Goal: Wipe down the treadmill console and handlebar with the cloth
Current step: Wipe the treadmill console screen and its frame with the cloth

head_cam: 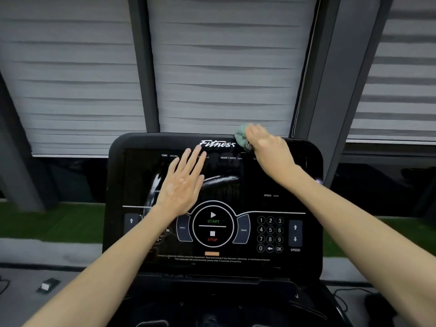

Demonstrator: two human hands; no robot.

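Both bare forearms are extended from the lower corners toward the glossy black treadmill console (278,263) at centre frame. Flat against its dark screen, fingers spread, the left hand (182,182) is laid. A crumpled green cloth (241,136) is clamped in the right hand (269,147) on the console's upper edge, right of centre.

I see the treadmill console (278,185) as a glossy black panel tilted up toward me, "Fitness" in white script along its top edge, a round START/STOP control at lower centre and a number keypad to the right of that. The cloth (241,136), pale green and bunched into a wad, sits pressed on the console's top edge, just right of the script.
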